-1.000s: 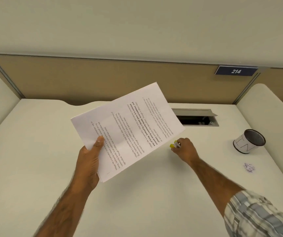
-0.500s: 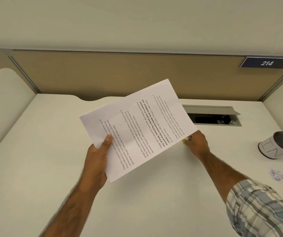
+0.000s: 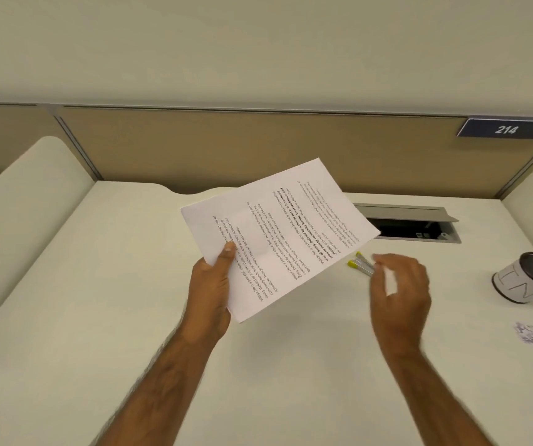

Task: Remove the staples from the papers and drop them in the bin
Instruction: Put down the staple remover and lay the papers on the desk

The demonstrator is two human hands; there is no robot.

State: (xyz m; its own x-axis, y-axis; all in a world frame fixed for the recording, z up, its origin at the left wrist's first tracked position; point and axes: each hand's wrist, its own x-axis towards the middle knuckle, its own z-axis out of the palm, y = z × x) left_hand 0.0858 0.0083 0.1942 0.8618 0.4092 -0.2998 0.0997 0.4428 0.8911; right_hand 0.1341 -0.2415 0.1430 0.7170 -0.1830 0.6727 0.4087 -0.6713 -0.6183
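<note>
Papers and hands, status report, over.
Left hand grips the papers above the desk. Right hand, blurred, pinches a yellow-tipped tool near their edge. Bin at right, nothing between.

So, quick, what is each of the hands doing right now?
Left hand: grips the papers, thumb on top.
Right hand: pinches a small yellow-tipped tool; the hand is blurred.
</note>
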